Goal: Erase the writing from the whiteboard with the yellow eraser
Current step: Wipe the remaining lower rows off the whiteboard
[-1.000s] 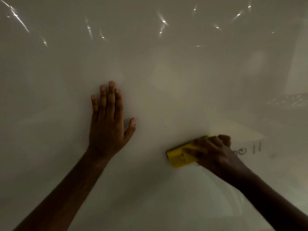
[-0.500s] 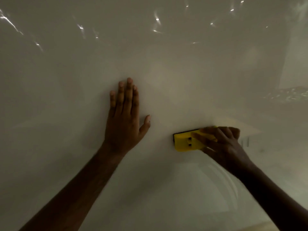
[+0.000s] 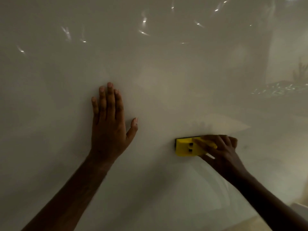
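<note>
The right hand (image 3: 221,152) clamps the yellow eraser (image 3: 187,147), fingers over its top and thumb beneath, pressing it to the whiteboard (image 3: 166,64) at 4 o'clock in the view. The left hand (image 3: 110,124) lies flat, fingers together, thumb spread, at 9 o'clock from the eraser. No legible writing shows; only a faint smudge (image 3: 200,125) at 12 o'clock from the eraser remains, so erasing appears almost done. The eraser is a rigid plastic block; the board is smooth and glossy, with glare.

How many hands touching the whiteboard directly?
1. The left hand lies flat, fingers spread, on the whiteboard left of centre. The right hand presses the yellow eraser against it at lower right; any fingertip contact there is hidden.
</note>
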Demonstrator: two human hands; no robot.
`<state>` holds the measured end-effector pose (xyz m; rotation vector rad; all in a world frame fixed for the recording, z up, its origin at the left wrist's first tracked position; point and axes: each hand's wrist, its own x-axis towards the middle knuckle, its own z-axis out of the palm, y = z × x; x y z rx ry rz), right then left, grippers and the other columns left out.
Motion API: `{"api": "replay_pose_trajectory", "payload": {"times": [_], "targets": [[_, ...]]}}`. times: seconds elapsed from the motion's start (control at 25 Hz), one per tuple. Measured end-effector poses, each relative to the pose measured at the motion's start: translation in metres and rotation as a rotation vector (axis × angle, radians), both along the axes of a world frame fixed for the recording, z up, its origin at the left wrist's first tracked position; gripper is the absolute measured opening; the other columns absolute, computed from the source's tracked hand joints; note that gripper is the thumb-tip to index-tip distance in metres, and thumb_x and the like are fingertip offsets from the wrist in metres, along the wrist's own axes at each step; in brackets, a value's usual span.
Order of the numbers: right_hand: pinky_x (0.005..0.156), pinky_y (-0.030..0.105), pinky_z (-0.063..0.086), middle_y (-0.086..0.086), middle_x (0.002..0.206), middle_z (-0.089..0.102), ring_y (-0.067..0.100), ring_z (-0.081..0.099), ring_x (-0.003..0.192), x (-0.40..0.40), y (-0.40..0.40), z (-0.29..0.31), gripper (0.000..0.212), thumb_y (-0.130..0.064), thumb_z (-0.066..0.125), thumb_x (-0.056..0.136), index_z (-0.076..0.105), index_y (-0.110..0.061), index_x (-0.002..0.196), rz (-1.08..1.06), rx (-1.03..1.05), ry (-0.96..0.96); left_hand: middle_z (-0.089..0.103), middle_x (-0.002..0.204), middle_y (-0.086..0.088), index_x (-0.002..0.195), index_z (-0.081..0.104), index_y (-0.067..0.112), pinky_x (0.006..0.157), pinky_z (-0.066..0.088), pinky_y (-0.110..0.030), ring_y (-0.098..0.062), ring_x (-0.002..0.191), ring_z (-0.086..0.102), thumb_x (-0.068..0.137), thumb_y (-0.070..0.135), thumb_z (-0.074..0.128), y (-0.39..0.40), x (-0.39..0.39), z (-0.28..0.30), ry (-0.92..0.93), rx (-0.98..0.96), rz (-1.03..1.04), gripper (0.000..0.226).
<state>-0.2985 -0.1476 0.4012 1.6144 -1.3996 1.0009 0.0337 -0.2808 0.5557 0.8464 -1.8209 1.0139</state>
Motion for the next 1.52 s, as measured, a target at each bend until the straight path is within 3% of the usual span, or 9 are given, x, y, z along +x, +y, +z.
{"api": "replay_pose_trajectory", "payload": {"times": [0.28, 0.44, 0.64, 0.88, 1.04, 1.12, 1.32, 1.44, 1.52], "targets": [[0.087, 0.045, 0.037, -0.004, 0.132, 0.056, 0.028, 0.054, 0.115, 0.02, -0.007, -0.062, 0.062, -0.046, 0.067, 0.096, 0.044, -0.048, 0.152, 0.032, 0.078, 0.036, 0.007, 0.177, -0.03, 0.168, 0.012, -0.009, 0.136, 0.0, -0.056, -0.048, 0.165, 0.007, 0.107, 0.047, 0.044, 0.002, -0.005, -0.002, 0.028, 0.006, -0.005, 0.088], [0.089, 0.042, 0.03, 0.001, 0.126, 0.058, 0.034, 0.058, 0.105, -0.014, 0.009, -0.06, 0.056, -0.046, 0.074, 0.088, 0.059, -0.036, 0.141, -0.066, -0.012, -0.301, 0.008, 0.177, -0.03, 0.168, 0.013, -0.009, 0.136, -0.001, -0.055, -0.047, 0.166, 0.007, 0.107, 0.047, 0.044, 0.0, -0.005, -0.003, 0.022, -0.004, -0.008, 0.088], [0.096, 0.04, 0.03, -0.001, 0.118, 0.055, 0.02, 0.049, 0.108, 0.004, -0.003, -0.02, 0.066, -0.034, 0.084, 0.081, 0.063, -0.023, 0.143, -0.058, -0.182, -0.615, 0.01, 0.176, -0.032, 0.168, 0.014, -0.009, 0.136, 0.001, -0.057, -0.048, 0.165, 0.009, 0.107, 0.048, 0.043, -0.001, -0.008, -0.005, 0.027, -0.015, -0.004, 0.088], [0.087, 0.043, 0.034, -0.003, 0.127, 0.059, 0.026, 0.056, 0.106, 0.029, 0.001, -0.081, 0.056, -0.051, 0.066, 0.088, 0.054, -0.044, 0.142, -0.009, 0.011, -0.361, 0.008, 0.177, -0.03, 0.168, 0.013, -0.009, 0.136, 0.0, -0.056, -0.047, 0.166, 0.008, 0.109, 0.046, 0.041, -0.003, -0.007, -0.007, 0.019, -0.031, -0.024, 0.085], [0.081, 0.054, 0.05, -0.001, 0.118, 0.055, 0.028, 0.057, 0.103, -0.028, 0.009, -0.089, 0.071, -0.017, 0.089, 0.081, 0.059, -0.032, 0.143, -0.129, -0.199, -0.764, 0.011, 0.176, -0.03, 0.167, 0.017, -0.01, 0.135, 0.0, -0.057, -0.047, 0.165, 0.011, 0.11, 0.04, 0.042, -0.004, -0.006, -0.009, -0.048, -0.061, -0.03, 0.08], [0.076, 0.06, 0.055, -0.006, 0.119, 0.047, 0.031, 0.056, 0.108, -0.046, 0.009, -0.065, 0.077, -0.01, 0.086, 0.082, 0.054, -0.03, 0.15, -0.136, -0.252, -0.901, 0.013, 0.176, -0.031, 0.167, 0.018, -0.009, 0.136, 0.001, -0.056, -0.046, 0.164, 0.011, 0.111, 0.038, 0.04, -0.005, -0.007, -0.011, -0.09, -0.083, -0.035, 0.076], [0.091, 0.054, 0.048, -0.011, 0.12, 0.048, 0.024, 0.052, 0.11, -0.003, -0.004, -0.034, 0.071, -0.013, 0.087, 0.081, 0.061, -0.023, 0.146, -0.072, -0.278, -0.813, 0.013, 0.176, -0.03, 0.167, 0.018, -0.009, 0.136, 0.002, -0.056, -0.045, 0.165, 0.013, 0.11, 0.036, 0.039, -0.005, -0.01, -0.012, -0.108, -0.088, -0.059, 0.076], [0.09, 0.048, 0.04, -0.003, 0.123, 0.058, 0.023, 0.056, 0.105, 0.012, 0.001, -0.073, 0.07, -0.02, 0.091, 0.072, 0.067, -0.023, 0.139, -0.1, -0.136, -0.61, 0.015, 0.175, -0.03, 0.166, 0.02, -0.009, 0.136, 0.002, -0.055, -0.043, 0.165, 0.01, 0.108, 0.036, 0.041, -0.005, -0.009, -0.011, -0.112, -0.092, -0.076, 0.077], [0.084, 0.047, 0.047, 0.001, 0.121, 0.06, 0.027, 0.061, 0.1, -0.012, 0.011, -0.098, 0.078, -0.013, 0.095, 0.068, 0.065, -0.029, 0.139, -0.155, -0.144, -0.633, 0.015, 0.175, -0.03, 0.167, 0.02, -0.009, 0.136, 0.001, -0.054, -0.038, 0.168, 0.002, 0.108, 0.036, 0.042, -0.006, -0.01, -0.012, -0.11, -0.1, -0.077, 0.077]]}}
